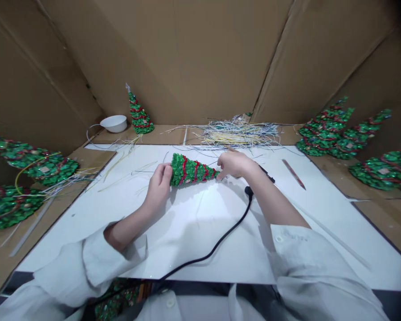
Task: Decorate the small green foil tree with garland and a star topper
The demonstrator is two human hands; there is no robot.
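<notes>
Tree (pixel 193 170) lies sideways over the middle of the white bench (pixel 200 214), its wide base to the left and its narrow tip to the right; whether it touches the surface, I cannot tell. At far left, two other trees (pixel 45 168) sit beside loose wires (pixel 82 176). The left forearm slants in from the lower left, its sleeve (pixel 100 254) pushed back from the wrist. The left hand (pixel 158 182) grips the base, thumb and forefinger bent against its end, the remaining fingers hidden. Beyond it, a white bowl (pixel 113 124) stands near an upright rear tree (pixel 140 117). The right hand (pixel 233 163) is bent at the tip, knuckles up, forefinger and thumb drawn close together there; whether they pinch the tip itself, I cannot tell. Its forearm reaches up and leftward from the lower right. Beyond this hand lies a wire heap (pixel 240 133); a black cord (pixel 214 252) ends just below the forearm. Further right come a reddish strip (pixel 293 174) and more right-hand trees (pixel 325 129).
</notes>
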